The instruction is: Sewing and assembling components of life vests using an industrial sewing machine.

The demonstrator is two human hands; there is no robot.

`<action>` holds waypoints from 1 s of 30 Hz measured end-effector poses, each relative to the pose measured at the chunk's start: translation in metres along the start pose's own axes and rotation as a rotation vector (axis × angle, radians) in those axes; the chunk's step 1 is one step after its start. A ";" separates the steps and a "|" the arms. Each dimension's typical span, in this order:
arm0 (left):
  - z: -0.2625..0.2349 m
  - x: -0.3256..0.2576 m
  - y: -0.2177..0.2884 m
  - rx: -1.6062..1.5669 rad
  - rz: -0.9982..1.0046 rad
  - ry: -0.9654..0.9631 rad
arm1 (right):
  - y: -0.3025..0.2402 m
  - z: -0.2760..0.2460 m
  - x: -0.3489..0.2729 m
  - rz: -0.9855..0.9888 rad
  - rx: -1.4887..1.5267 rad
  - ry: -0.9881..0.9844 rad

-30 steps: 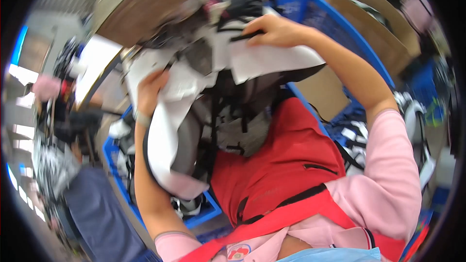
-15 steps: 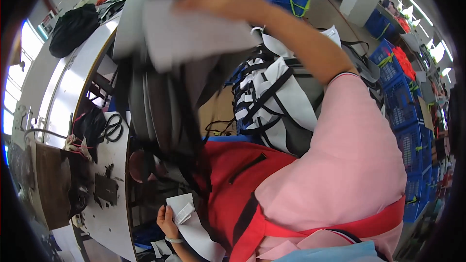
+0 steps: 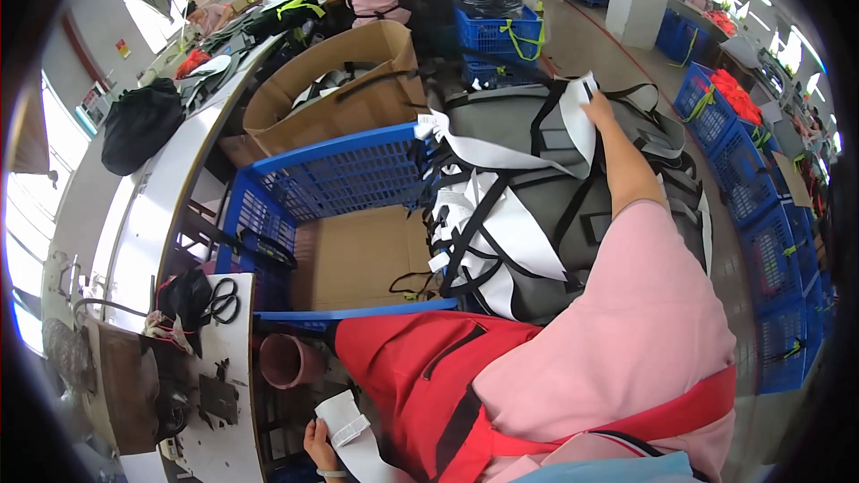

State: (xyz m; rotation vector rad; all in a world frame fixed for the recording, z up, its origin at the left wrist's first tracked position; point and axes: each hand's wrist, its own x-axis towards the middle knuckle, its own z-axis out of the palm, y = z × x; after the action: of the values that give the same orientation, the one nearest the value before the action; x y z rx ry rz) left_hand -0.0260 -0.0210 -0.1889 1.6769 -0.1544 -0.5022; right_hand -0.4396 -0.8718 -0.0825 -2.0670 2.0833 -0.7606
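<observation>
My right hand [image 3: 598, 109] reaches forward and right, its fingers closed on a white fabric strip [image 3: 577, 130] at the top of a pile of grey bag pieces [image 3: 546, 206]. Black straps and more white strips trail over that pile. Low on the left, my left hand [image 3: 319, 444] grips the edge of another white fabric strip [image 3: 358, 456]. A small white label [image 3: 349, 430] lies across this strip near the fingers. The strip's lower end runs out of view beside my red apron [image 3: 394, 367].
A blue crate [image 3: 335, 148] lined with cardboard stands left of the pile, with a brown carton [image 3: 335, 116] behind it. On the left worktable [image 3: 234, 331] lie black scissors [image 3: 223, 300]. A pink bin [image 3: 291, 360] sits below. Stacked blue crates [image 3: 769, 259] line the right side.
My right hand has swung from the upper left to the pile on the right. The grey-and-white piece no longer hangs before me, uncovering the crate and carton. My left hand keeps its strip.
</observation>
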 end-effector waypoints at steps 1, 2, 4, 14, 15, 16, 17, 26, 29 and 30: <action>-0.003 -0.002 0.007 -0.057 -0.036 -0.006 | 0.008 0.008 -0.007 -0.022 0.047 0.001; -0.006 -0.004 0.014 -0.129 -0.050 -0.047 | 0.011 0.010 -0.012 0.040 0.038 -0.021; -0.013 -0.009 0.029 -0.184 -0.083 -0.060 | -0.004 -0.001 -0.010 0.052 -0.114 -0.037; 0.011 -0.005 0.056 -0.556 -0.009 0.323 | -0.346 -0.010 -0.225 -1.072 0.651 -0.675; 0.020 -0.001 0.060 -0.585 0.034 0.321 | -0.368 -0.003 -0.288 -1.330 0.635 -0.791; 0.031 0.005 0.064 -0.585 0.026 0.376 | -0.381 0.004 -0.354 -1.267 0.634 -1.199; 0.042 0.007 0.067 -0.581 0.110 0.327 | -0.383 0.009 -0.423 -1.272 0.658 -1.450; 0.002 -0.063 0.022 -0.338 0.060 0.362 | -0.318 0.047 -0.646 -0.948 0.411 -2.014; -0.069 -0.097 -0.015 0.557 0.249 0.627 | -0.324 0.062 -0.623 -0.726 0.323 -2.074; -0.089 -0.106 -0.027 0.589 0.201 0.707 | -0.327 0.064 -0.618 -0.725 0.321 -2.061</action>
State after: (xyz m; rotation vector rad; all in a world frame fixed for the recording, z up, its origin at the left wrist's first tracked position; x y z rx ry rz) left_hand -0.0891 0.1046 -0.1824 2.2826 0.0598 0.3408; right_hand -0.0752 -0.2779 -0.1658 -1.6361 0.0711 0.8071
